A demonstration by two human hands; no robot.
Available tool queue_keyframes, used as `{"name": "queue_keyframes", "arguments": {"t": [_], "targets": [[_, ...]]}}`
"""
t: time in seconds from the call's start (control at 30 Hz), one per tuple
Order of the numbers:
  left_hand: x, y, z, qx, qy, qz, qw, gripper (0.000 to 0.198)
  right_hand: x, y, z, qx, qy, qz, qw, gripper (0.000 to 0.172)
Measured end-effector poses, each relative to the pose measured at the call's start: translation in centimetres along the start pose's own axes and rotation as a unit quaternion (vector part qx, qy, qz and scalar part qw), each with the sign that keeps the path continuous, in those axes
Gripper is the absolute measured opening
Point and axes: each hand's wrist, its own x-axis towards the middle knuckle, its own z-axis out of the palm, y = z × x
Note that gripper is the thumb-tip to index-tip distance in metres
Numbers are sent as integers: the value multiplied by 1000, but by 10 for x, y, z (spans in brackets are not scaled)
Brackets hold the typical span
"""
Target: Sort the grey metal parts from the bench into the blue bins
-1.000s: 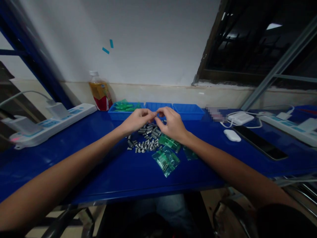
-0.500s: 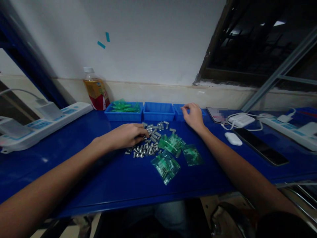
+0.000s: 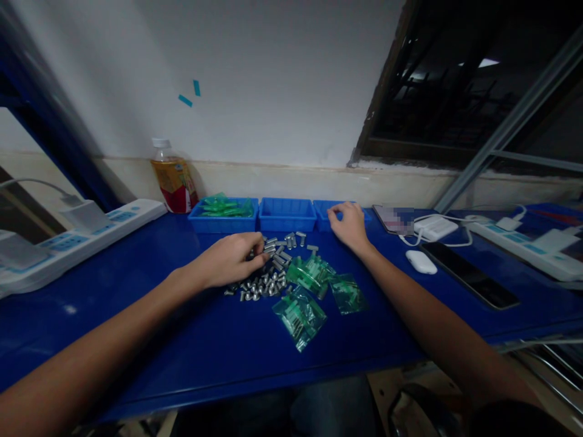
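Observation:
My left hand (image 3: 234, 258) is at the upper left of a pile of small metal parts (image 3: 264, 284), its fingers curled down among them; what they may hold is hidden. My right hand (image 3: 348, 223) hovers at the front of the right blue bin (image 3: 322, 213), thumb and forefinger curved towards each other with a gap between them and nothing visible in it. Beside the pile lie clear bags with green contents (image 3: 300, 317). The left blue bin (image 3: 223, 224) holds more green bags, and the middle blue bin (image 3: 288, 213) looks empty.
A drink bottle (image 3: 173, 179) stands behind the left bin. Power strips (image 3: 122, 221) lie at both sides of the blue table (image 3: 204, 358). On the right are a white charger (image 3: 435, 227), a white earphone case (image 3: 421, 261) and a black phone (image 3: 469, 274).
The whole view has shifted slightly, the scene sitting lower. My left thumb has spread from the fingers over the pile. My right hand stays by the right bin.

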Motion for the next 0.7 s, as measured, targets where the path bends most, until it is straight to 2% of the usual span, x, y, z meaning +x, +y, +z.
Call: {"name": "queue_keyframes", "arguments": {"t": [0.1,0.2,0.27,0.47,0.57,0.63,0.7], "targets": [[1,4,3,-60,33,-15,998,32,-19,-42,-15,53,-28,-123,991,20],[1,8,6,-107,62,-19,992,35,-42,-83,-27,93,-83,-268,955,21],[1,11,7,-119,63,-9,991,36,-53,-99,-29,103,-100,-310,940,18],[1,19,5,-128,44,20,991,39,-58,-102,-30,129,-96,-321,933,16],[1,15,3,-117,28,26,992,39,-53,-100,-30,139,-100,-332,927,13],[0,8,0,-96,11,28,995,38,-46,-93,-28,129,-87,-310,938,13],[-2,-2,-3,-63,-6,37,997,33,-35,-79,-25,101,-58,-248,962,18]]}}
